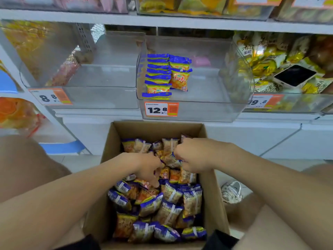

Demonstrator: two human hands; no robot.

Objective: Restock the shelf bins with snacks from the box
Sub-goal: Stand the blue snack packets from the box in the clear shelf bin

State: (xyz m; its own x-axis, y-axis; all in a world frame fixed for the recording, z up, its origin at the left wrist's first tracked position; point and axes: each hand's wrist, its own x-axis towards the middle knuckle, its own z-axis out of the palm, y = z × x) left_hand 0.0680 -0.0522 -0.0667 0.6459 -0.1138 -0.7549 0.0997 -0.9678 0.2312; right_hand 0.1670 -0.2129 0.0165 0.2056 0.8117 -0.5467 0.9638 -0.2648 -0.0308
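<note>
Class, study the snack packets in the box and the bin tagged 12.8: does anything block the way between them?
Nothing visible does. The box is open-topped, the left hand and right hand are among its snack packets, and the bin above is open, with bare floor beside its stack.

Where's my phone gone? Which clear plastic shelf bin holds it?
The clear plastic bin right of the 12.8-tagged one: a white-cased, dark-screened phone rests on its yellow snack packets, unlike the others.
</note>
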